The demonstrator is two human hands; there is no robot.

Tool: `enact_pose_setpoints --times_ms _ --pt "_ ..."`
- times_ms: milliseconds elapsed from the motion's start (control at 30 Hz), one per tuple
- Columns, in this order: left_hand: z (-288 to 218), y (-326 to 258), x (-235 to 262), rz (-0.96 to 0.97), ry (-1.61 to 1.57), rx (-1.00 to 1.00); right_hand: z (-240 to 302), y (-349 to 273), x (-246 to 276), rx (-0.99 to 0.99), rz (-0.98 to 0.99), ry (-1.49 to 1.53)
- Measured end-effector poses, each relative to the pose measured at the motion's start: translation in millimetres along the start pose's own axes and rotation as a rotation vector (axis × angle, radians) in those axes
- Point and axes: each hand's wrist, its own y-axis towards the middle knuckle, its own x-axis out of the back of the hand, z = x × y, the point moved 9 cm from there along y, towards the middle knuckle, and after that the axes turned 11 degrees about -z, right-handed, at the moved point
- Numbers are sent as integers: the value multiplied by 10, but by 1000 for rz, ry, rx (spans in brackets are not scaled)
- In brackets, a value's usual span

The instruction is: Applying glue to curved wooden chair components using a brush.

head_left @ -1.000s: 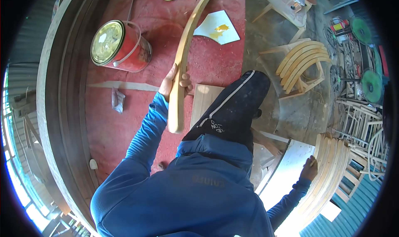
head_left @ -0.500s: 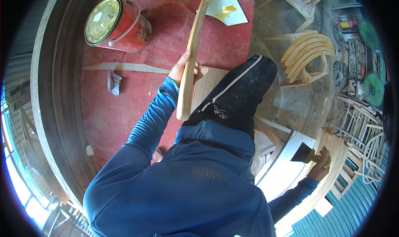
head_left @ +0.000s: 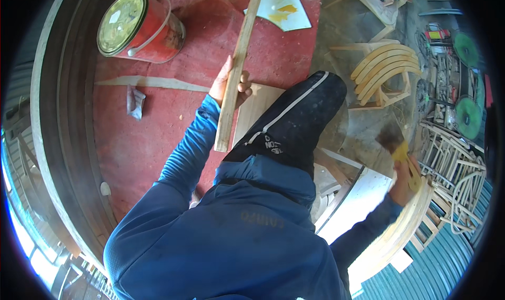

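My left hand grips a long, narrow wooden piece, its squared end toward my lap and its far end past the top of the view. The thumb lies on one side, the fingers curl round the other. Off to the right, my right hand is closed round the yellow handle of a putty knife. Its dark blade points away from me and is blurred. Beyond the wooden piece lies a pale flat plate with a yellow-orange smear of paste on it.
A red lidded bucket stands at the far left on the red surface. Near it lies a crumpled wrapper. Curved wooden pieces are stacked at the right. A white board and more bent wood sit by my right arm.
The wooden piece has turned in my left hand and now shows a narrower face. My right hand has swung the putty knife's blade from pointing left to pointing away from me.
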Motion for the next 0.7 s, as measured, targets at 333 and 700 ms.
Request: enact_pose_setpoints --times_ms 333,700 --pt "-65 -131 36 -138 128 8 1588 79 -2981 650 436 196" --pt "361 -1118 458 -394 33 72 1514 101 -4333 807 549 193"
